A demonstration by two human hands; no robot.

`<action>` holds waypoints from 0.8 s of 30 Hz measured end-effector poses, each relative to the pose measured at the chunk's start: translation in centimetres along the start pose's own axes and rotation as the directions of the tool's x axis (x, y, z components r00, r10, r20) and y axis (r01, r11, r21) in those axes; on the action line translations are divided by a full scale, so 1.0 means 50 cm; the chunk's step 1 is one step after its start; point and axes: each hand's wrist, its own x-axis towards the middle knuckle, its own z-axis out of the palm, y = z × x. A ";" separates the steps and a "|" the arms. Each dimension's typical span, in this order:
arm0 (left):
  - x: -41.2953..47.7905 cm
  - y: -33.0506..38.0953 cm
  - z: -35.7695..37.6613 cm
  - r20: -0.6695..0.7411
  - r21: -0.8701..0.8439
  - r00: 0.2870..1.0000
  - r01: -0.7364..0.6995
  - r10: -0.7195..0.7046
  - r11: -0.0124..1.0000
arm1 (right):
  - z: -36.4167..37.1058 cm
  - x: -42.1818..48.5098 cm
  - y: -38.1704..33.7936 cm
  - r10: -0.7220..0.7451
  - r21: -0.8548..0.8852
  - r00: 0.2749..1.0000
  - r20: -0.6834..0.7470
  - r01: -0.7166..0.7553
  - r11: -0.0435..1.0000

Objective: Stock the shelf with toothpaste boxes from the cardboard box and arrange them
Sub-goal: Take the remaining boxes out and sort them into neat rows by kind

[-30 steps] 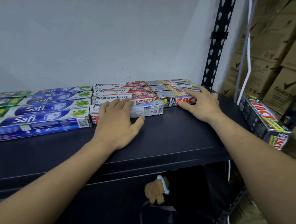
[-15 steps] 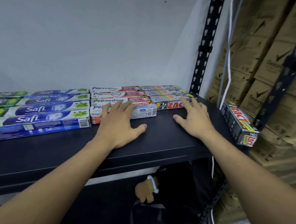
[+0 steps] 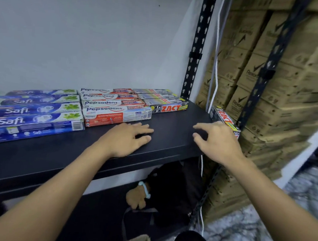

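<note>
Beside shelf (image 3: 172, 140), stacked cartons (image 3: 291, 103), white cable (image 3: 216, 77), bag (image 3: 174, 187) below

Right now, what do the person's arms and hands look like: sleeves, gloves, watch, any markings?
Nothing worn shows. The left hand and right hand are bare: no gloves, rings or watch visible. The left forearm and right forearm are uncovered right to the frame edge, so no sleeve is in view. No bands or markings on either wrist.
</note>
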 end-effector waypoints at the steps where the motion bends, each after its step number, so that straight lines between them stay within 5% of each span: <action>1: 0.000 0.000 -0.001 0.002 0.005 1.000 0.002 -0.002 1.000 | -0.003 -0.007 0.015 -0.002 -0.045 0.995 -0.103 -0.003 0.999; 5: 0.002 -0.002 -0.001 0.017 0.003 1.000 0.017 -0.017 1.000 | -0.006 -0.021 0.067 0.106 -0.118 0.935 -0.338 -0.154 0.981; 10: 0.000 0.000 -0.003 0.015 -0.024 0.999 0.036 -0.036 0.999 | 0.002 -0.027 0.068 0.411 0.159 0.889 -0.202 -0.385 0.909; 14: -0.001 0.002 -0.004 0.008 -0.041 0.999 0.050 -0.050 0.998 | 0.017 -0.028 0.061 0.320 0.173 0.929 -0.187 -0.290 0.941; 20: -0.004 0.005 -0.004 -0.010 -0.071 0.998 0.069 -0.070 0.995 | 0.024 -0.022 0.036 -0.012 0.246 0.996 -0.091 0.034 0.969; 24: -0.005 0.006 -0.005 -0.013 -0.073 0.997 0.070 -0.071 0.995 | 0.030 -0.019 0.027 0.197 0.430 0.975 -0.102 -0.136 0.892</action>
